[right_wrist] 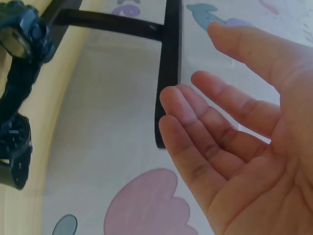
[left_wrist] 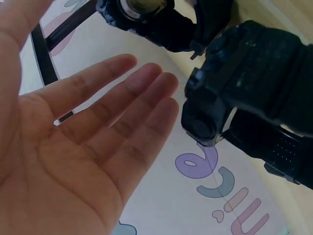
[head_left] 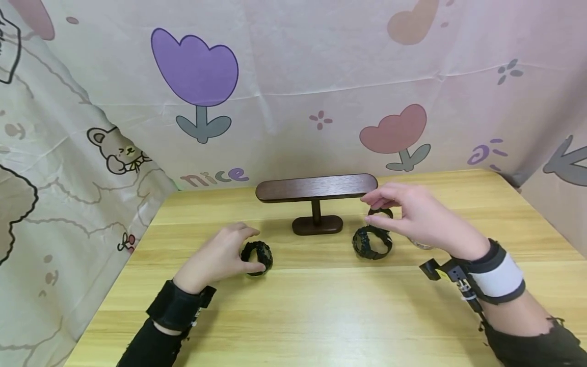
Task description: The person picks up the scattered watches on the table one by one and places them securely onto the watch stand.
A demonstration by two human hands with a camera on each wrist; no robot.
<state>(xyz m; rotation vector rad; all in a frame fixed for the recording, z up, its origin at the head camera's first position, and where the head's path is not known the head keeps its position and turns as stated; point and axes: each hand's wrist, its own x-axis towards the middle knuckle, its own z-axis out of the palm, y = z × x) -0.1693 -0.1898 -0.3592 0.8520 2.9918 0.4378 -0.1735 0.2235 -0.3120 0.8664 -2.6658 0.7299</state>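
Currently we see the left hand (head_left: 215, 260) with straight, spread fingers (left_wrist: 142, 83) holding nothing; a black watch (head_left: 257, 258) stands on the bench (head_left: 321, 306) just beyond its fingertips. Our right hand (head_left: 412, 216) is likewise relaxed and unloaded, a second black watch (head_left: 371, 242) lying just below its fingers (right_wrist: 186, 117), beside the wooden stand (head_left: 316, 196).

pale wooden table (head_left: 321, 306), tulip-and-bear printed cloth (head_left: 284, 76) hung behind and beside it
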